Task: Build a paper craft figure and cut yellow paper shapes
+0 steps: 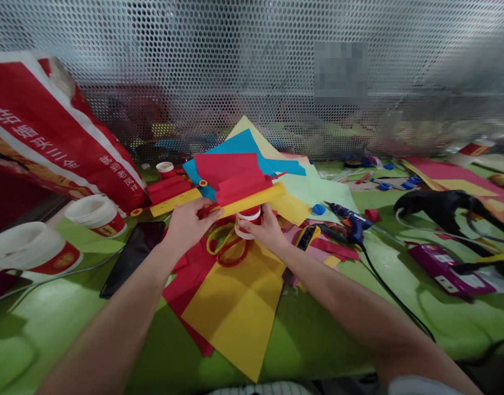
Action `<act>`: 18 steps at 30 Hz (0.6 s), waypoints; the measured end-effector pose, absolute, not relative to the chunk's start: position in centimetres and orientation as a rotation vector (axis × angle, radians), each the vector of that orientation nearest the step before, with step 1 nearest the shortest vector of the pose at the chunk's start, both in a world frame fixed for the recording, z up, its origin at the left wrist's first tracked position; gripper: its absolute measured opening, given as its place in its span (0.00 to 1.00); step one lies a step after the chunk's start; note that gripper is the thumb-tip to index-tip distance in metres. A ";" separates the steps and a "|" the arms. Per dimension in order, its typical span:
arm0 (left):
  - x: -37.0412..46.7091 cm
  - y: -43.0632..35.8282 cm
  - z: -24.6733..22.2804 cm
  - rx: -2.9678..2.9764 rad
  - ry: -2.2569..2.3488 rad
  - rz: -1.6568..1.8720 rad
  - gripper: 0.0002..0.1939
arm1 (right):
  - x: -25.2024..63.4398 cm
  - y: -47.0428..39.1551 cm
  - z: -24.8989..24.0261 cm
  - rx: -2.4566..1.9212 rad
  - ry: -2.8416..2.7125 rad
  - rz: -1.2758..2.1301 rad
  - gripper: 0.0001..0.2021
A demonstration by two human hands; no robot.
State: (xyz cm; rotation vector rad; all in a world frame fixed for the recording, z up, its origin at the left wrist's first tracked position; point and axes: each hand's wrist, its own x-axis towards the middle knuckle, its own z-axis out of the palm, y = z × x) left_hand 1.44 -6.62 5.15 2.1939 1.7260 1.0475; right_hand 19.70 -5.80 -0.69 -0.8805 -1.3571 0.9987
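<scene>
Fingers of my left hand point(189, 224), nearly closed, pinch a red-and-yellow paper roll point(247, 193) just left of a red-and-white paper cup point(244, 233); those of my right hand point(269, 229), partly open, curve round that cup. Nearer me than the cup are scissors point(231, 264); left of it, a black phone point(132, 260); right, a blue glue gun point(353, 222), over a green desk point(313, 348).

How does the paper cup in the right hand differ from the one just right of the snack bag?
The held paper cup is in the right hand's grip; the back paper cup stands with no hand on it. Yellow paper hides part of the held paper cup, while the back paper cup's rim shows. Both are red and white.
</scene>
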 end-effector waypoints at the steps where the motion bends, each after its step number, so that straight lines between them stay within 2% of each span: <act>1: 1.4 -6.6 5.1 2.203 1.706 1.053 0.17 | 19.7 -5.8 -0.7 -0.870 -1.344 1.026 0.35; 9: 1.0 -6.5 5.0 2.203 1.615 1.037 0.18 | 19.9 -6.2 0.6 -0.731 -1.180 1.155 0.38; 18: 1.4 -6.8 5.2 2.190 1.580 1.012 0.17 | 20.1 -6.3 2.7 -0.729 -0.990 1.168 0.28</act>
